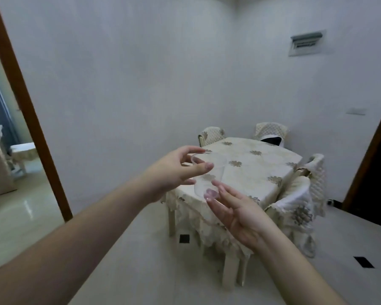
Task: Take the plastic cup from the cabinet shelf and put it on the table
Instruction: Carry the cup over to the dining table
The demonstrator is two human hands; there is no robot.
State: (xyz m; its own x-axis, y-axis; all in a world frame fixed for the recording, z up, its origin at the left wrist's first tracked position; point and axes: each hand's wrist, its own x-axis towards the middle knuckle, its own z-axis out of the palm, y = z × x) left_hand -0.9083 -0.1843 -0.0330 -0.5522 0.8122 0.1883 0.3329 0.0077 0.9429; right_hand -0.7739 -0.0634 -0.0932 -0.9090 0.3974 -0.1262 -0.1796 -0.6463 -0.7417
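**Cup in the air, bench ahead**

I see the plastic cup (208,172) carried between both hands, off the shelf and not yet on the bench (246,168). It is clear, thin-walled and tapered, its long axis tilted: the wide mouth up and to the left, the narrow base down toward me. My left hand (174,170) pinches the rim, thumb on the near edge and a finger (198,149) reaching over the far edge, the other fingers loosely curled. My right hand (235,210) lies palm up beneath, fingers spread, the fingertips (216,186) touching the base; it props more than grips. The left hand has the firmer hold, I judge.

The bench lies beyond and slightly right of the cup, lower, draped in a cream cloth with flower motifs and a lacy hem. Quilted chair covers (211,135) ring it. I judge the coming move needs the cup brought forward and righted to stand on its base; such a light shell could tip on soft cloth.
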